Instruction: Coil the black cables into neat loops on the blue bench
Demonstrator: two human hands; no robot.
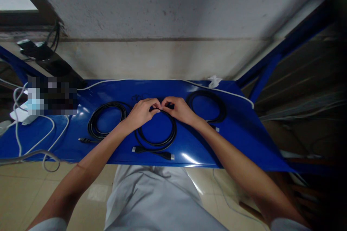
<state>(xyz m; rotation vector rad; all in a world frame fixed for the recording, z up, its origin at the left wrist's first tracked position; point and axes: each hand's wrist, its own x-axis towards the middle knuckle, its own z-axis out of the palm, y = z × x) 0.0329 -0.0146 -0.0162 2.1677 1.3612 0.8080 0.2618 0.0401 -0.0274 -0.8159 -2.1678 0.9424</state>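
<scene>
Far side of middle cable coil point(174, 131): left hand point(145, 111) and right hand point(177, 110) pinching, fingertips together; can't tell what's gripped. Coil's on table point(252, 140), left coil point(92, 124) and right coil point(222, 110) flanking it.

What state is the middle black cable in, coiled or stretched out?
Coiled: the middle black cable forms a ring on the blue table, its two connectors near the edge.
</scene>
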